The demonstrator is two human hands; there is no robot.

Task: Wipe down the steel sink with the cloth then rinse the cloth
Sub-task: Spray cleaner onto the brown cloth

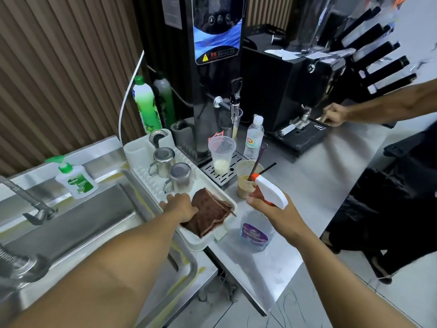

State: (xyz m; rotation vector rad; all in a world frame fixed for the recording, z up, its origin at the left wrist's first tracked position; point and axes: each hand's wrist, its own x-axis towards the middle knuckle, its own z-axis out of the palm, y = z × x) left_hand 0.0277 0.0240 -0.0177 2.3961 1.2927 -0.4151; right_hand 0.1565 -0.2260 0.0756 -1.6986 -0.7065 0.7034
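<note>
Cloth [209,215] (brown and folded) lies in the white tray [208,242], and the left hand [181,208] rests on its left edge with fingers curled down, though I cannot tell if it is gripping. Just right of it, the right hand [272,210] is wrapped around the neck of a spray bottle [256,229]. Left of the left arm sits the steel sink [71,223].

i can read "dettol" on the white pump bottle [76,182] beside the sink. the spray bottle [255,233] under my right hand [276,214] has a purple label reading "glass cleaner". the black dispenser [216,43] shows a yellow warning triangle; its other print is too blurred to read.
</note>
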